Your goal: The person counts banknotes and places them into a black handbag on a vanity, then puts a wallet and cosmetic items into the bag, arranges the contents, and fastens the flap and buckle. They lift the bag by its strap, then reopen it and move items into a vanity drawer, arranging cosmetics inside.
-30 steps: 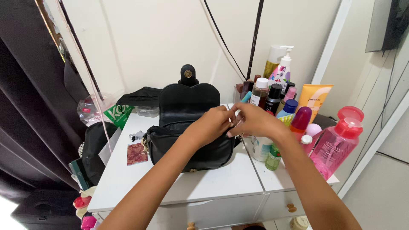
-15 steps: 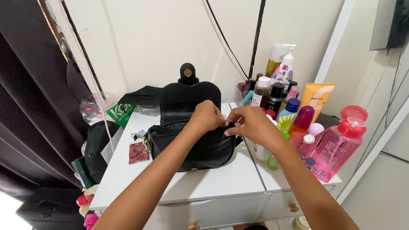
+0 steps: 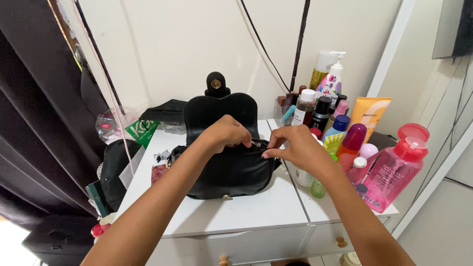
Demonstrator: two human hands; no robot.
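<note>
Left hand [image 3: 224,134]: grip clenched on a small metal zipper pull [image 3: 256,144] at the top opening of a black handbag [image 3: 231,170]. Right hand [image 3: 290,145]: grip pinching the bag's top edge just at 3 o'clock of the pull; the two hands sit near each other, not touching.

Handbag stands on the white bench [image 3: 246,209], near its centre. Flap [image 3: 219,111] is raised upright behind the opening, round clasp tab [image 3: 216,84] at 12 o'clock.

At 3 o'clock of the bag: crowd of toiletry bottles, including a pink bottle [image 3: 394,170] with flip cap, an orange tube [image 3: 367,116] and a white pump bottle [image 3: 332,79].

At 9 o'clock: a small reddish card [image 3: 157,172] lying flat, partly hidden by the left forearm, and a dark pouch [image 3: 116,170] at the bench edge.
</note>
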